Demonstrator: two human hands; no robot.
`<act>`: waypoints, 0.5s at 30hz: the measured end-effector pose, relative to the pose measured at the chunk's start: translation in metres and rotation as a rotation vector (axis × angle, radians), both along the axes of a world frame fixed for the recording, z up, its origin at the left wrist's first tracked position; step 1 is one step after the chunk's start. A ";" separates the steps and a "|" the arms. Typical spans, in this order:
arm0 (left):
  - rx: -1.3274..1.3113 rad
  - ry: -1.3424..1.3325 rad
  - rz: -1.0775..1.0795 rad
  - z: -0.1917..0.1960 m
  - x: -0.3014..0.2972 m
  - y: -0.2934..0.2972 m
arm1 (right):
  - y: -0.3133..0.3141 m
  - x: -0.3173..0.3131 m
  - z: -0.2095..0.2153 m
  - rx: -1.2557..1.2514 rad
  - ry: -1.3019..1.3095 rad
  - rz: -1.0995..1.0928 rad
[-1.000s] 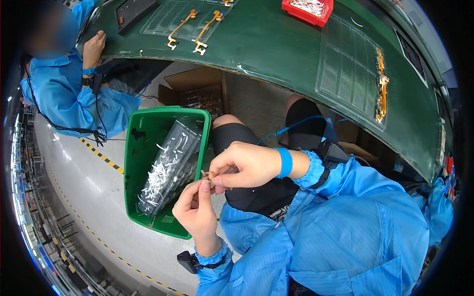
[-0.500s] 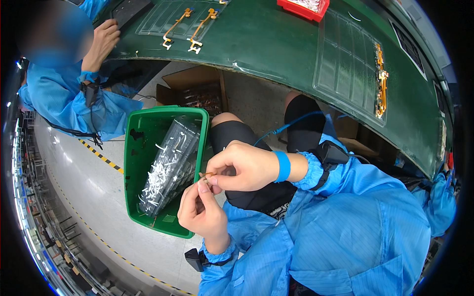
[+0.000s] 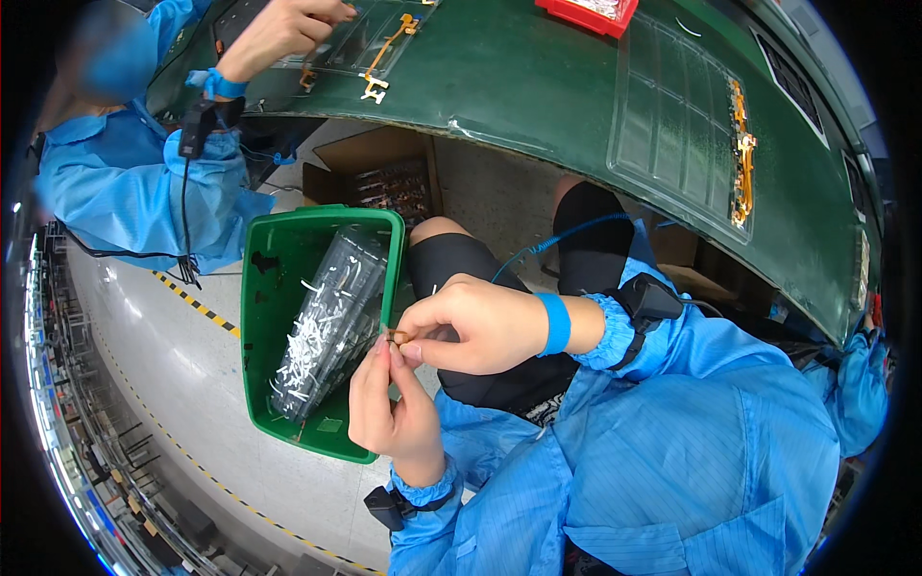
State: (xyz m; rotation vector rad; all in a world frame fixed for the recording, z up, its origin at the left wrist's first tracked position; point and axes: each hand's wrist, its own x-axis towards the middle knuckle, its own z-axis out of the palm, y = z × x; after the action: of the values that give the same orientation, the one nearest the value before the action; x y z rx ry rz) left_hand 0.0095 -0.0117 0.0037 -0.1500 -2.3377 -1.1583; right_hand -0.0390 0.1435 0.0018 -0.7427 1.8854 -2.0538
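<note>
One small orange-brown flexible circuit (image 3: 398,336), mostly hidden by fingers, was held up beside the right-hand rim of the green bin (image 3: 254,326). One side of it was pinched between the thumb and index finger of the right hand (image 3: 485,324), with little or no gap left; the fingertips of the left hand (image 3: 394,413) were brought together at its other side, though how firmly it was pressed could not be told. The piece was judged to be very light, thin and springy, with a smooth film that might slip between bare fingertips, and easily damaged by creasing. It was thought best gripped by its edges or a stiffer end, with sharp bends avoided. In the bin, a clear plastic tray (image 3: 355,269) was strewn with white strips (image 3: 303,360). On the green tabletop (image 3: 519,106), similar orange circuits (image 3: 742,154) were lined up along a transparent blister tray (image 3: 663,115); at the left, a co-worker's hand (image 3: 283,38) was extended over the tabletop.
</note>
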 end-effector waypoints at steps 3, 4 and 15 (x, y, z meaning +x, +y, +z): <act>-0.218 0.069 -0.066 0.005 -0.002 -0.005 | 0.002 -0.002 0.003 0.085 0.033 0.015; -0.274 0.075 -0.093 0.006 -0.003 -0.006 | 0.002 -0.002 0.001 0.112 0.112 -0.009; -0.377 0.022 -0.113 0.013 -0.007 -0.008 | 0.005 -0.001 0.008 0.377 0.497 -0.062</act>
State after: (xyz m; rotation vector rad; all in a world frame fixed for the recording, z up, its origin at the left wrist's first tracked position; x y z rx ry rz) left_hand 0.0021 -0.0197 0.0171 -0.4300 -2.5326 -0.7485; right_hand -0.0396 0.1483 0.0100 -1.1765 2.4887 -1.5590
